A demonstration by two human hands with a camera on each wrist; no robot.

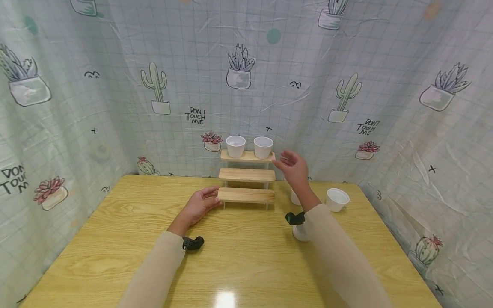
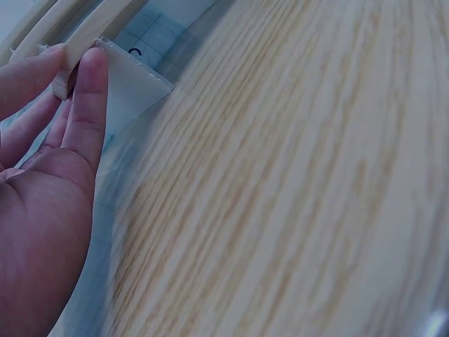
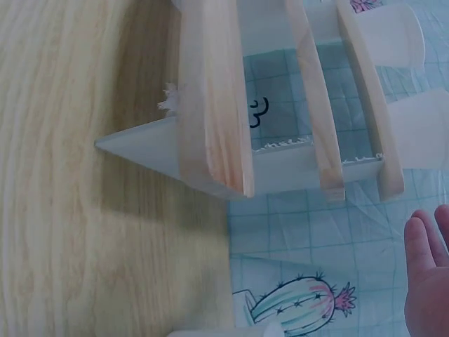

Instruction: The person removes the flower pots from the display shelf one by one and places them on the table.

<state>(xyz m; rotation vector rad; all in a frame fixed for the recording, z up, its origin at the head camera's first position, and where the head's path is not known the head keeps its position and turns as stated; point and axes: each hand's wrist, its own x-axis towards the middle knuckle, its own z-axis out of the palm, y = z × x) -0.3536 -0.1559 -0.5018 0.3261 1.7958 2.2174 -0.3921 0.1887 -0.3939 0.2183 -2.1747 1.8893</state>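
Two white pots (image 1: 249, 146) sit just beyond the open, empty right hand (image 1: 293, 167); the left hand (image 1: 200, 205) steadies the wooden stepped shelf (image 1: 247, 179). A careless knock could topple them.

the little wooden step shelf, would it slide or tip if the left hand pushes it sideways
Probably slides: the step shelf looks light, thin wooden slats on thin pale side panels, standing on a glossy table. It may tip, since two white cups load only the top step. The left hand touches the bottom slat's end, so a low push there should favour sliding.
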